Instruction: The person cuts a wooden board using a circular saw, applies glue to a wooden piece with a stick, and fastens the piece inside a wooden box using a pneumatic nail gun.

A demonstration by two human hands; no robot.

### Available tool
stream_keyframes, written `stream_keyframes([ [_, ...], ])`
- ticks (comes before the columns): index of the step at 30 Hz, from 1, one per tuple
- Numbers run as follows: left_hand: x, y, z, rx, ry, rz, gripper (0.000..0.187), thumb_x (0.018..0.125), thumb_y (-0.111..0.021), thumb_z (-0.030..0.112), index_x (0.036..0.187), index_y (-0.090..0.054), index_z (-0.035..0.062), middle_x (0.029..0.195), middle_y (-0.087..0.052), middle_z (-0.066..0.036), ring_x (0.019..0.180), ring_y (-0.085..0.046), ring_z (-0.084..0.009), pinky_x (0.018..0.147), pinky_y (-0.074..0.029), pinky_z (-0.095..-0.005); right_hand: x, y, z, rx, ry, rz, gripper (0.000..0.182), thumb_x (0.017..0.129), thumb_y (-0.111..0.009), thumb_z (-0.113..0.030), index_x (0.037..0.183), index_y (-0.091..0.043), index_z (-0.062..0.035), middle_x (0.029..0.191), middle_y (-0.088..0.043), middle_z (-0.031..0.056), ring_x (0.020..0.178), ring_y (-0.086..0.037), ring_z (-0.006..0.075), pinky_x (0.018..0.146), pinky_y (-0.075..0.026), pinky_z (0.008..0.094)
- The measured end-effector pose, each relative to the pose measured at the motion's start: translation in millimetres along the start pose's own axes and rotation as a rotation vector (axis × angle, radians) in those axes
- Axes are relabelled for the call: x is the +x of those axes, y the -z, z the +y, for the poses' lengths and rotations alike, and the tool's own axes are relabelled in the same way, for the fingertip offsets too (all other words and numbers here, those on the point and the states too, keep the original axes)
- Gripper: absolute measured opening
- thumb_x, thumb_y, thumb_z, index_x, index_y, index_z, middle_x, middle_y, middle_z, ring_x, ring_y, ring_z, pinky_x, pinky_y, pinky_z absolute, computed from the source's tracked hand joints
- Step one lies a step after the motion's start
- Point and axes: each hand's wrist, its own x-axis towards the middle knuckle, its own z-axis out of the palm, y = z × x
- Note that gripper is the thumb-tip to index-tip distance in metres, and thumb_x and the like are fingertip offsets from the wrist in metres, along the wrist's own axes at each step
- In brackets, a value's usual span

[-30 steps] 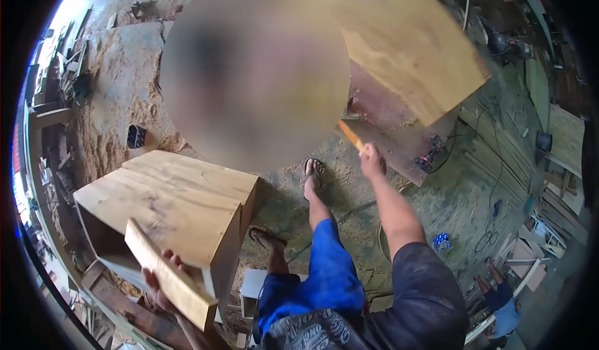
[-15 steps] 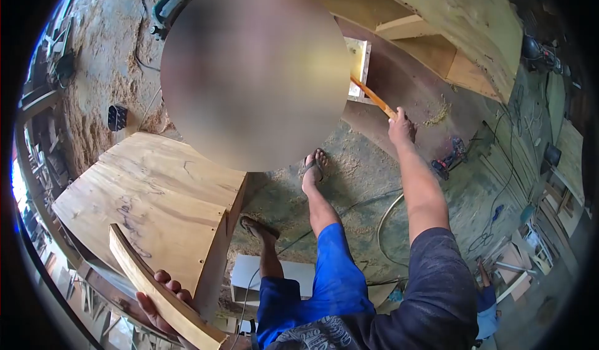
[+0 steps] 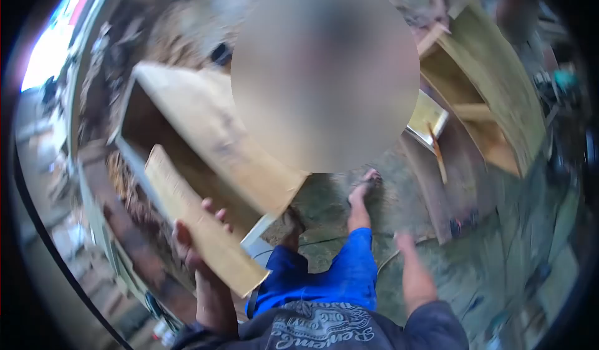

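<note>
A curved, flat piece of wood is gripped in my left hand, thumb on one side and fingertips on the other. It is held in front of an open-sided plywood box. My right hand hangs low over the floor, apart from any object; motion blur hides its fingers. Farther right, an orange-brown wooden stick leans on a pale shallow tray, and its other end reaches over a dark board.
A plywood cabinet with inner compartments stands at the right, with another person's hand near its top corner. Red-and-black tools lie near the dark board's edge. A large blurred disc hides the upper middle.
My right hand has let go of the orange-brown stick and drawn back towards my body. The view has swung left, and the curved wood is turned to show its broad face.
</note>
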Motion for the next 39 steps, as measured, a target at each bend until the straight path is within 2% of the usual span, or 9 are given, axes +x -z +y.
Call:
stream_keyframes([
  [4, -46.5, 24.1, 94.6, 0.057, -0.21, -0.047, 0.063, 0.098, -0.048, 0.045, 0.138, -0.039, -0.0017, 0.128, -0.054, -0.018, 0.108, -0.06, -0.0329, 0.087, -0.055, -0.0472, -165.8, -56.9, -46.1, -0.001, -0.238, -0.282, 0.051, 0.092, -0.052, -0.045, 0.106, -0.071, -0.0007, 0.111, -0.068, 0.0211, 0.105, -0.064, 0.0385, 0.094, -0.049, 0.0459],
  [5, -61.3, 37.0, 123.7, 0.039, -0.213, -0.04, 0.062, 0.098, -0.048, 0.045, 0.138, -0.04, -0.0006, 0.126, -0.055, -0.017, 0.106, -0.061, -0.0313, 0.086, -0.056, -0.0445, -178.2, -91.6, -28.6, -0.619, 0.319, -0.455, 0.04, 0.089, -0.056, -0.037, 0.102, -0.072, -0.003, 0.108, -0.069, 0.02, 0.102, -0.067, 0.0347, 0.089, -0.052, 0.0449],
  [8, -94.7, 107.4, 214.8, -0.011, -0.313, -0.074, 0.058, 0.099, -0.046, 0.044, 0.139, -0.042, 0.002, 0.121, -0.058, -0.017, 0.096, -0.063, -0.0277, 0.084, -0.055, -0.0402, -244.3, -122.7, -48.1, -0.139, 0.022, -0.25, 0.027, 0.086, -0.058, -0.028, 0.094, -0.073, -0.0079, 0.098, -0.071, 0.017, 0.092, -0.07, 0.0263, 0.074, -0.054, 0.0426],
  [12, -165.0, 176.4, 310.2, 0.049, -0.465, 0.02, 0.053, 0.098, -0.05, 0.043, 0.131, -0.046, 0.0018, 0.112, -0.059, -0.016, 0.097, -0.062, -0.0264, 0.086, -0.054, -0.0408, -282.8, -66.5, -135.9, -0.424, 0.198, -0.267, 0.036, 0.092, -0.052, -0.034, 0.097, -0.07, -0.0029, 0.096, -0.071, 0.0198, 0.091, -0.07, 0.0296, 0.074, -0.054, 0.0426],
  [15, -204.8, 229.8, 354.8, 0.118, -0.561, 0.283, 0.048, 0.098, -0.052, 0.042, 0.124, -0.052, 0.0022, 0.106, -0.063, -0.014, 0.097, -0.063, -0.0261, 0.087, -0.053, -0.0395, -261.6, -38.0, -179.2, 0.597, -0.269, -0.199, 0.04, 0.094, -0.052, -0.042, 0.108, -0.066, -0.0072, 0.102, -0.07, 0.0132, 0.081, -0.069, 0.0224, 0.07, -0.052, 0.0434],
  [22, -263.0, 288.7, 359.8, 0.026, -0.778, 0.382, 0.03, 0.096, -0.062, 0.02, 0.123, -0.056, 0.009, 0.106, -0.063, -0.002, 0.096, -0.063, -0.016, 0.083, -0.052, -0.0315, -284.9, 52.2, -363.8, 0.731, 0.111, -0.066, 0.056, 0.096, -0.046, -0.054, 0.126, -0.05, -0.0062, 0.113, -0.063, 0.0116, 0.091, -0.065, 0.0236, 0.08, -0.048, 0.0432],
  [28, -291.6, 326.6, 381.7, 0.028, -0.827, 0.474, 0.036, 0.097, -0.061, 0.026, 0.13, -0.051, 0.013, 0.109, -0.061, -0.002, 0.097, -0.061, -0.0165, 0.081, -0.052, -0.0326, -270.8, 16.7, -473.0, 1.019, -0.014, -0.088, 0.067, 0.097, -0.027, -0.063, 0.137, -0.043, -0.0126, 0.134, -0.054, 0.0098, 0.121, -0.05, 0.0336, 0.1, -0.031, 0.0606],
  [32, -275.5, 365.4, 415.4, 0.201, -0.896, 0.674, 0.046, 0.094, -0.064, 0.026, 0.135, -0.047, 0.0129, 0.12, -0.056, -0.001, 0.112, -0.053, -0.0166, 0.095, -0.044, -0.0367, -272.1, 0.9, -493.0, 1.447, 0.12, 0.046, 0.06, 0.095, -0.031, -0.063, 0.126, -0.055, -0.0166, 0.124, -0.059, 0.0044, 0.104, -0.057, 0.0209, 0.088, -0.045, 0.0431],
  [39, -138.2, 417.5, 524.0, 0.229, -0.812, 0.511, 0.043, 0.096, -0.062, 0.022, 0.136, -0.05, 0.0116, 0.125, -0.055, -0.003, 0.116, -0.051, -0.0176, 0.096, -0.044, -0.0342, -273.8, -15.1, -505.7, 1.481, 0.12, 0.147, 0.057, 0.097, -0.039, -0.055, 0.131, -0.053, -0.0114, 0.128, -0.059, 0.0095, 0.113, -0.059, 0.0278, 0.099, -0.047, 0.048],
])
